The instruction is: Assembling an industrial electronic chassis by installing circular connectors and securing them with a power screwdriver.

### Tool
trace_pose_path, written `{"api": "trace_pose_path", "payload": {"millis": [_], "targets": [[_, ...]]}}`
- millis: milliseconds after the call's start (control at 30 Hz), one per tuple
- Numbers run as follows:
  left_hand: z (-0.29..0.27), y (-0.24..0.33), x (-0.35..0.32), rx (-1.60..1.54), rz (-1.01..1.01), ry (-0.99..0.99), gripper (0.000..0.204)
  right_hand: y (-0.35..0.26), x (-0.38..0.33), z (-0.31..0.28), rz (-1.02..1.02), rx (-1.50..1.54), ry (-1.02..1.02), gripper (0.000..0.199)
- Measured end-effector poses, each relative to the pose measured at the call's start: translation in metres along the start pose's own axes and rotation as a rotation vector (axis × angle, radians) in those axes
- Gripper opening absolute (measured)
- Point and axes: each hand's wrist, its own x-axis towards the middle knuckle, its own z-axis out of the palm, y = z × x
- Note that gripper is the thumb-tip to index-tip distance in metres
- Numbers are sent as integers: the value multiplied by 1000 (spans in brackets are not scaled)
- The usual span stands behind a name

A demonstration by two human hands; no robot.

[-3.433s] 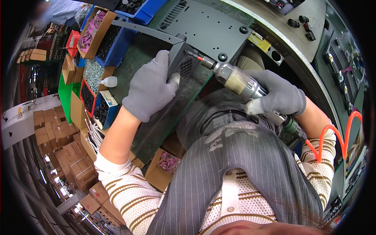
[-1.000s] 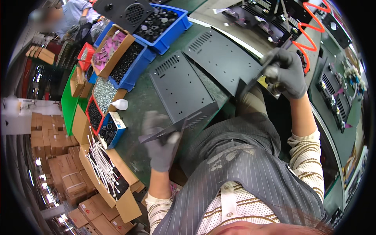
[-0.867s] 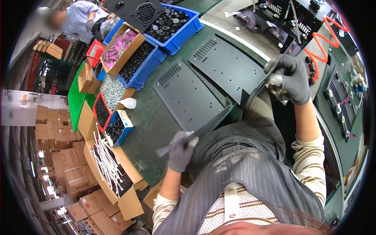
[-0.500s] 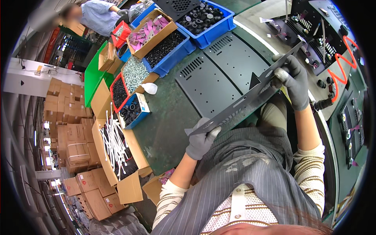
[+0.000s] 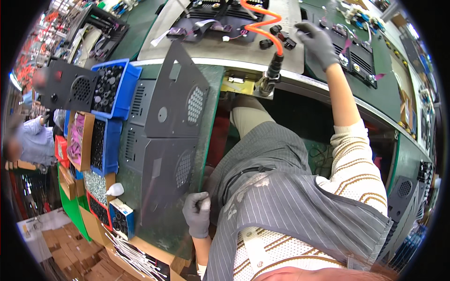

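My right hand (image 5: 319, 46), in a grey glove, reaches out with its fingers apart and nothing in them. It is beside a black slotted panel (image 5: 358, 61) fitted with small parts and purple ribbon cable. Several black knob-like parts (image 5: 277, 40) are just left of its fingertips. My left hand (image 5: 197, 214), gloved too, is low by the green table's edge with its fingers curled in and nothing visible in them. Beyond it, two dark sheet-metal panels (image 5: 176, 100) with honeycomb vents lie on flatter slotted plates (image 5: 134, 105).
An orange coiled hose (image 5: 267, 23) runs to a power driver (image 5: 269, 77) at the bench edge. Blue bins (image 5: 123, 105) of black parts, a box of purple ribbons (image 5: 79, 140) and a white scoop (image 5: 115, 189) stand left. A co-worker (image 5: 33, 140) is at far left.
My view has turned right. Both hands have let go of the sheet-metal panel, which now lies with the others on the green table. My right hand has stretched out to the other bench.
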Motion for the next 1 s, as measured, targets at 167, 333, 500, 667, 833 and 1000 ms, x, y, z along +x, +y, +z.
{"api": "trace_pose_path", "payload": {"millis": [167, 333, 500, 667, 833, 1000], "targets": [[27, 19, 17, 131, 200, -217, 14, -19, 0, 18, 258, -422, -214, 64], [34, 56, 25, 199, 243, -299, 14, -22, 6, 26, 289, -500, -343, 51], [-2, 136, 27, 306, 439, -622, 21, -13, -8, 19, 242, -22, -14, 40], [-49, 202, 25, 233, 623, -454, 29, -92, -53, -18, -72, 1194, -85, 44], [-17, 252, 96, 385, 503, 15, 17, -163, -55, -2, -156, 1283, -531, 49], [-2, 267, 139, 840, 578, -148, 30, -206, -33, 39, -503, 1011, -427, 29]]}}
